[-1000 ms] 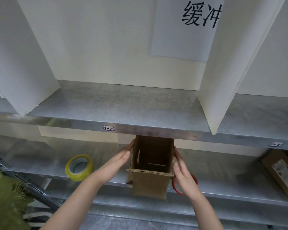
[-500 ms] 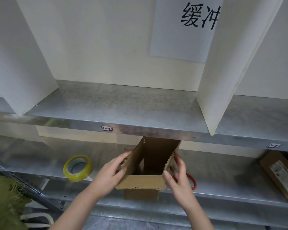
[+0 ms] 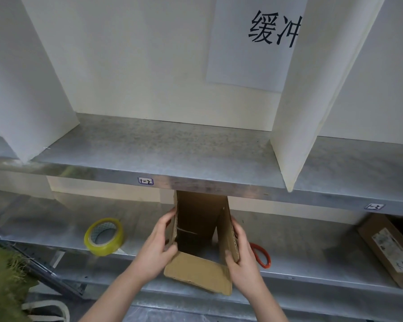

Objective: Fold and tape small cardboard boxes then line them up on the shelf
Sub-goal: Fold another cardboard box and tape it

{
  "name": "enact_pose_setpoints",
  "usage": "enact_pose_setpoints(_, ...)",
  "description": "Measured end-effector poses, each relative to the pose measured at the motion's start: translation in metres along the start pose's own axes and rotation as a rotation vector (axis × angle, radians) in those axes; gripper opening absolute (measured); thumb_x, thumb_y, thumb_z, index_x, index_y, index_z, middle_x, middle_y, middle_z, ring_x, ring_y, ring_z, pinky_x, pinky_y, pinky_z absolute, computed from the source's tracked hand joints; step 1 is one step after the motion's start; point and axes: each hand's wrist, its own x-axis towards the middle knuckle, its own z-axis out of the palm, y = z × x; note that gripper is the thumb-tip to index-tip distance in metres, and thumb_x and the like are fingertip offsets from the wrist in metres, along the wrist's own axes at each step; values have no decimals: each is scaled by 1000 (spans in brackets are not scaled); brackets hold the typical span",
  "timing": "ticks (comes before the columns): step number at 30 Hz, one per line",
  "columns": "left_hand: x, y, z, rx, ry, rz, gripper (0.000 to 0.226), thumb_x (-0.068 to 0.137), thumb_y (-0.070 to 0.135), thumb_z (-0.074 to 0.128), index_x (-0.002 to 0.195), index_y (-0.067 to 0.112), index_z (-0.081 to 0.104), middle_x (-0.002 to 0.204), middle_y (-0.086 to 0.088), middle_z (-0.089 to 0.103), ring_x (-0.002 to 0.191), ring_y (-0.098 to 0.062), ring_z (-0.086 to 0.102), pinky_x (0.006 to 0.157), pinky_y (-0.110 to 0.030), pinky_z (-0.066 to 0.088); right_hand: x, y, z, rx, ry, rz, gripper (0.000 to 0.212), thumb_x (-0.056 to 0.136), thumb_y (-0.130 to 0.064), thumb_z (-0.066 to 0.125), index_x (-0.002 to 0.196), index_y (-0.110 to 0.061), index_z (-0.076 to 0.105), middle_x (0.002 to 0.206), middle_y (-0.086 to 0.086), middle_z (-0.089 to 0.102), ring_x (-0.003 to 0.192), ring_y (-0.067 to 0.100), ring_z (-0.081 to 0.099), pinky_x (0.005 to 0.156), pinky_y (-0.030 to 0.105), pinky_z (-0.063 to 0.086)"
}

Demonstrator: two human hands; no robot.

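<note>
A small brown cardboard box [image 3: 199,219] lies on the lower metal shelf [image 3: 312,261] with its open end facing me and one flap [image 3: 198,273] hanging toward me over the shelf edge. My left hand [image 3: 156,249] grips the box's left side flap, fingers curled round its edge. My right hand [image 3: 242,259] grips the right side flap the same way. The far end of the box is hidden under the upper shelf [image 3: 172,149]. A roll of yellow tape [image 3: 104,237] stands on the lower shelf to the left of the box.
Red-handled scissors [image 3: 262,255] lie just behind my right hand. A flat brown parcel [image 3: 389,247] leans at the far right of the lower shelf. White dividers [image 3: 296,126] split the upper shelf. Green fabric [image 3: 2,282] sits at the lower left.
The box has been tipped from standing to lying open toward me. Its front flap has swung down, and both hands have shifted onto the side flaps.
</note>
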Motion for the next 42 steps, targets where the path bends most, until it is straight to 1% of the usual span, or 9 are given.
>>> enact_pose_setpoints(7,-3,-1,4,22,-24,0,91,83,5,57,128,69,11,130,46,23,117,8,44,76,-6,43,2,-3,-8,71,52,109,95,92,-1,54,142,-60,0,154,-14,23,143,11,26,118,39,28)
enact_pose_setpoints(10,-3,0,5,-25,21,-14,90,81,2,57,127,66,14,132,29,34,118,18,39,79,-7,43,4,-6,-12,62,37,106,96,92,-1,55,140,-62,-2,152,-8,29,140,16,33,115,42,35)
enact_pose_setpoints(12,1,2,3,-75,49,-36,89,81,1,57,125,66,15,136,17,37,120,7,43,83,-10,43,5,-8,-13,77,18,102,100,91,-1,55,136,-69,-3,151,-11,28,139,14,32,115,43,35)
enact_pose_setpoints(15,4,3,-4,-159,14,-68,92,78,8,66,126,67,13,142,13,32,115,-1,51,86,-15,45,5,-9,-17,44,-38,91,103,93,-6,57,129,-76,-8,145,-25,20,138,8,27,115,34,32)
enact_pose_setpoints(20,7,0,-23,-100,-155,1,100,75,40,78,134,67,1,146,35,7,139,4,15,111,-29,29,4,-9,-18,-25,-116,68,97,94,-9,55,126,-79,-3,152,-23,21,143,8,24,115,32,27)
enact_pose_setpoints(28,28,6,-56,57,-216,33,87,60,67,77,127,59,21,145,22,19,134,-5,25,110,-34,37,10,-1,-22,162,-16,147,68,86,-52,61,122,-80,10,133,-36,37,114,-14,41,86,-3,37)
enact_pose_setpoints(32,29,6,-57,-7,-198,59,59,75,35,62,121,57,31,142,21,24,136,-5,28,106,-30,38,8,13,-24,360,-15,274,65,75,-59,62,131,-56,31,133,-12,56,123,11,53,111,40,41)
enact_pose_setpoints(36,20,-5,-52,-82,-201,13,67,74,22,55,127,55,30,143,20,29,138,-5,32,100,-20,43,3,23,-25,437,-43,403,85,69,-60,66,143,-29,37,128,-4,60,119,19,58,107,43,45)
enact_pose_setpoints(42,18,-19,-39,166,-114,21,64,67,65,73,112,51,31,128,17,29,117,-7,44,100,-29,43,7,23,-19,435,-24,483,74,83,-55,57,146,-23,35,140,3,51,130,27,49,111,49,39)
